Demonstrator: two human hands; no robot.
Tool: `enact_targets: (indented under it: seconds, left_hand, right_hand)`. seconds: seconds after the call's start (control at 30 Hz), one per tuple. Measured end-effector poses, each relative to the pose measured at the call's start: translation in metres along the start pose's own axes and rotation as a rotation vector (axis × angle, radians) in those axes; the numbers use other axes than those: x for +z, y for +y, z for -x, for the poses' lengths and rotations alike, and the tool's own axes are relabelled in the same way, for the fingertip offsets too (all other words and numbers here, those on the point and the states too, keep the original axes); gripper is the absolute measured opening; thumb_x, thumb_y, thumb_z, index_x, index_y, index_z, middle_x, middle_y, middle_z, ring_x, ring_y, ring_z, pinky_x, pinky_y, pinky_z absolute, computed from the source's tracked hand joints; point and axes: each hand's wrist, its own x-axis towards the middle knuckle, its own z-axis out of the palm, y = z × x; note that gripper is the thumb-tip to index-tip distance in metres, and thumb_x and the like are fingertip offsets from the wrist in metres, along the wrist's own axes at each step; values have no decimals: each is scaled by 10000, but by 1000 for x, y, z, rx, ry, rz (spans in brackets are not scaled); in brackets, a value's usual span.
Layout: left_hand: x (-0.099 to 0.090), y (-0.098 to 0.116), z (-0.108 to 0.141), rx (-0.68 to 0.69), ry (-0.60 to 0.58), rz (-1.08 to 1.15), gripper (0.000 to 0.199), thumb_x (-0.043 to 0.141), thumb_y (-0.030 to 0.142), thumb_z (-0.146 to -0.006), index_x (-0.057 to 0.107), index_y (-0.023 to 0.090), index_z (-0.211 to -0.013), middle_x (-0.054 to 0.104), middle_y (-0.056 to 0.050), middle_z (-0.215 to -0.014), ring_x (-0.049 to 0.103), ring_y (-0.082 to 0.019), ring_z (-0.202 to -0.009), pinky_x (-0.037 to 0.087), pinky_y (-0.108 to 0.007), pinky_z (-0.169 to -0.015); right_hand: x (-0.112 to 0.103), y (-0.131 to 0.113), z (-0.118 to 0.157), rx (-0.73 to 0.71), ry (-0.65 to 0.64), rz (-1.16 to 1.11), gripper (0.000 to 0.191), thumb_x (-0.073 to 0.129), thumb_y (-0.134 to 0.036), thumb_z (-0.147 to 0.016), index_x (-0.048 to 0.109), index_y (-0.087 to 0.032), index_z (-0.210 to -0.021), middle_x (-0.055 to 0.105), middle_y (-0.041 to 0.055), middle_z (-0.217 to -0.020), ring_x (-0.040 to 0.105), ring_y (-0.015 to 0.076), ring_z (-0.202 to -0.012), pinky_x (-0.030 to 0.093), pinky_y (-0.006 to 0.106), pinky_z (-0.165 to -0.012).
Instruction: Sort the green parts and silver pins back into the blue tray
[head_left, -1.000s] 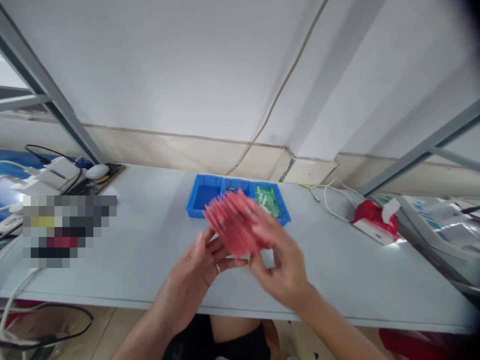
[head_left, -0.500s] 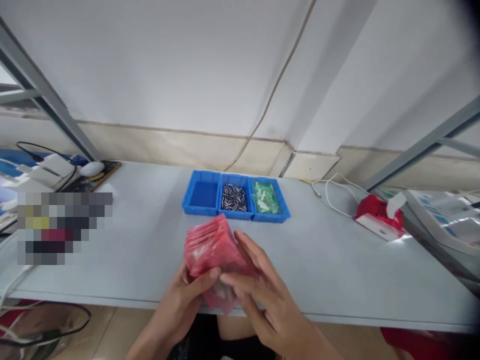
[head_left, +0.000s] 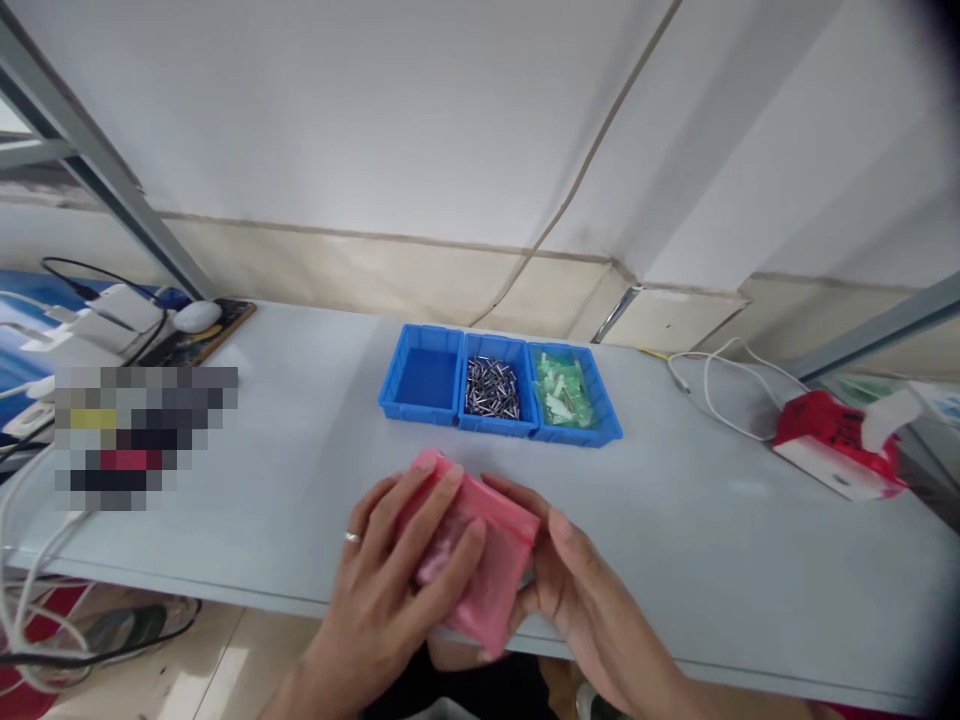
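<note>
A stack of pink plastic bags [head_left: 499, 565] is between my two hands above the table's front edge. My left hand [head_left: 401, 560], with a ring on one finger, lies over the top and left side of the bags, fingers spread across them. Around the right side and underneath curls my right hand [head_left: 570, 580], gripping the bags. Beyond them three blue bins stand in a row: the left bin [head_left: 424, 375] is empty, the middle one holds small metal pins [head_left: 491, 388], and the right one holds a green bag with pale pieces [head_left: 564, 390].
A red and white tissue box [head_left: 836, 445] sits at the right, with a white cable [head_left: 709, 395] near it. Chargers and cables [head_left: 97, 330] crowd the left end of the table [head_left: 300, 450], beside a white mouse [head_left: 196, 317].
My left hand has moved from the side of the bags to over their top. The stack is turned, with a flat bag face now upward. The view has shifted slightly.
</note>
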Motion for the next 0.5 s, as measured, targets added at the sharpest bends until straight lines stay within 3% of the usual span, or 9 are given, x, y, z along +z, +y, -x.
enact_targets:
  seconds: [0.1,0.2,0.3,0.4,0.5]
  left_hand:
    - [-11,4,0,36,-228,-58,719,623,116,-952,417,356,-1598,418,-104,-1664,300,-366,-1596,270,-644,-1297]
    - [-27,11,-2,-40,-371,71,805,682,246,-951,293,306,-1653,386,-117,-1680,286,-336,-1604,409,-531,-1265]
    - [-40,8,-9,-256,-262,260,756,697,379,-949,342,363,-1617,405,-83,-1668,368,-324,-1563,392,-516,-1278]
    - [-43,-5,-21,-500,-145,399,741,715,396,-939,364,420,-1591,358,-61,-1689,407,-331,-1537,404,-523,-1258]
    - [-44,-14,-34,-616,-261,588,909,807,450,-858,315,418,-1621,391,-87,-1670,522,-347,-1441,520,-477,-1139]
  right_hand:
    - [-1,2,-2,78,-39,-197,481,585,-504,-1025,568,-347,-1479,648,93,-1471,691,284,-1268,642,428,-979]
    - [-7,3,-5,120,40,-46,478,762,-411,-933,629,-373,-1390,687,42,-1412,681,252,-1272,581,388,-1075]
    - [-20,-3,-10,108,-17,116,439,730,-423,-955,644,-365,-1381,701,40,-1383,699,256,-1220,606,398,-1015]
    - [-37,-22,-22,-24,-203,311,389,712,-382,-973,687,-361,-1360,701,35,-1397,665,262,-1283,575,418,-1060]
    - [-51,-42,-37,-150,-449,450,348,667,-336,-1005,709,-345,-1350,754,27,-1301,709,240,-1186,596,400,-1007]
